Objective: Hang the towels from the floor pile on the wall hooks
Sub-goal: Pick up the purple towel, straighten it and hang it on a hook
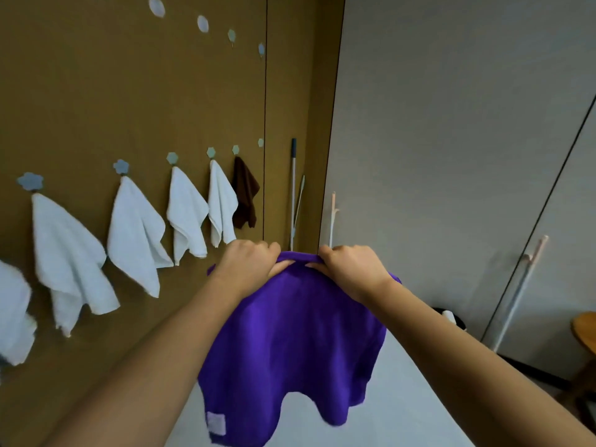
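Along the brown panelled wall (129, 91), from nine o'clock toward the middle, a row of white terry towels (64, 253) hangs by their corners from pale blue flower-shaped wall hooks (30, 181), ending in a dark brown towel (245, 193). One bare hook (260, 142) sits just right of it, and a second row of hooks (202, 23) runs higher up near twelve o'clock. At centre, the left hand (248, 266) has its grip clamped on the top edge of a purple square towel (290, 333), held up in the air in front of the wall corner. A pale label (216, 422) shows at its six o'clock corner. The right hand (351, 269) pinches the same edge just beside the left. A mop handle (293, 188) leans in the corner behind. At three o'clock stand grey cupboard doors (451, 156).
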